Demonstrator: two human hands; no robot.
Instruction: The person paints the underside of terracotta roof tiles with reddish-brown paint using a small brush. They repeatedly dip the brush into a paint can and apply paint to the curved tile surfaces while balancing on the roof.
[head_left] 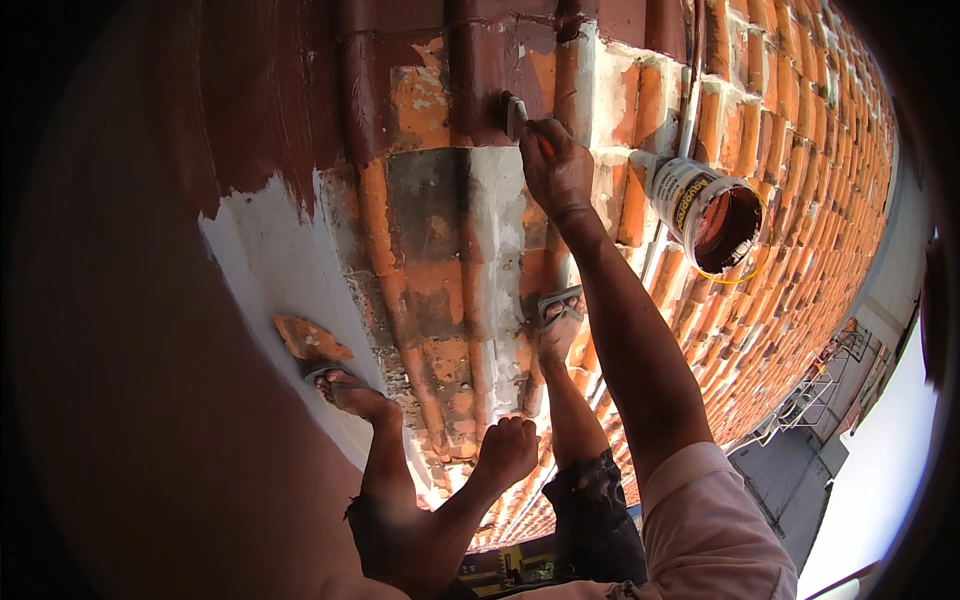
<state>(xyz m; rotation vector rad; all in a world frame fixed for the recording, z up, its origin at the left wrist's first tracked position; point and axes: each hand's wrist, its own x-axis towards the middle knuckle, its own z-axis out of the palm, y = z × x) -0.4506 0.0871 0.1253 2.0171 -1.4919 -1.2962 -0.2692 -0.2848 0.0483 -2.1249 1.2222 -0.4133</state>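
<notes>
On the roof (800, 260), tiled slope runs away to the right and drops off at an edge where a grey yard and scaffolding (815, 385) lie far below; that side offers little footing beyond the tile rows. To the left rises a wall (150, 330), its upper part coated dark red-brown, a white unpainted patch (265, 265) showing beneath the ragged paint line. Between wall and tiles a ridge of capping tiles climbs upward, partly painted brown near the top, still orange, grey and white lower down.

Sunlight falls hard across the tiles, and the surface looks worn, with flaking mortar and stains. A paint bucket (712, 210) sits tipped on the slope just right of the ridge, brown paint inside, a yellow wire handle hanging from its rim. A broken tile shard (308, 338) lies against the white patch by the left foot; both feet wear sandals and stand on the ridge area.

Right hand (556, 170) is stretched up the ridge, fingers closed around a brush (516, 115), whose head presses against the tile at the boundary of fresh brown paint. Left hand (508, 448) is curled into a fist, low down near the knees, resting on the tiles; I cannot tell whether it holds anything.
</notes>
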